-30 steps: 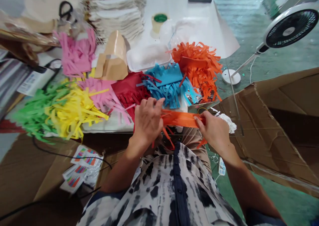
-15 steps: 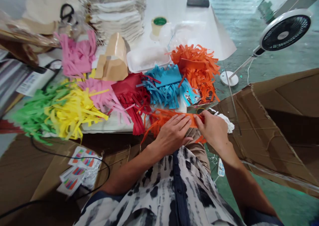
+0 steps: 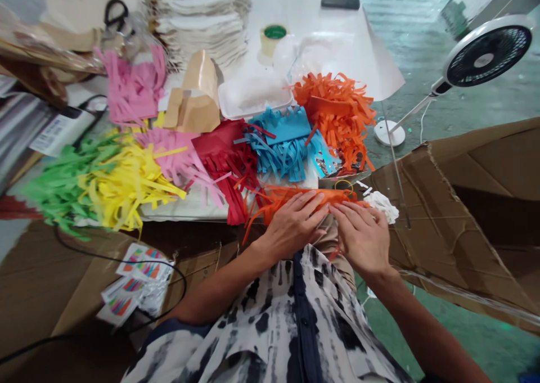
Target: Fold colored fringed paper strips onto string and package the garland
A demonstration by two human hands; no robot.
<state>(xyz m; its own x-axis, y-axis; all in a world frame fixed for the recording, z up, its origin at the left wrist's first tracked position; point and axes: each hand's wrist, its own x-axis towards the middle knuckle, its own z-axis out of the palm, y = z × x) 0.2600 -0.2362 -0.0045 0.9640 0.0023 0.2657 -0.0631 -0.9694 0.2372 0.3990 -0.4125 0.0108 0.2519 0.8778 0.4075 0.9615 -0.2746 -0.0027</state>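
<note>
An orange fringed paper tassel (image 3: 274, 195) lies along the table's front edge, just in front of my body. My left hand (image 3: 294, 221) rests on it with the fingers stretched flat. On its right part lies my right hand (image 3: 363, 234), fingers extended too, their tips close to those of my left hand. Much of the orange paper is hidden under both hands. Beside my right hand is a bunch of white strands (image 3: 383, 206). A thin yellow ring (image 3: 343, 183) sits just beyond the fingers.
Fringed paper bundles line the table: green (image 3: 67, 175), yellow (image 3: 126, 183), pink (image 3: 179, 155), red (image 3: 225, 147), blue (image 3: 280, 141) and orange (image 3: 337, 113). Behind them are a white tray (image 3: 255, 96) and a tape roll (image 3: 273, 37). Cardboard (image 3: 422, 203) and a fan (image 3: 485, 57) stand right.
My right hand has gone from pinching the orange paper's end to lying flat over it, fingers stretched. My left hand has stayed nearly in place. The view has shifted slightly.
</note>
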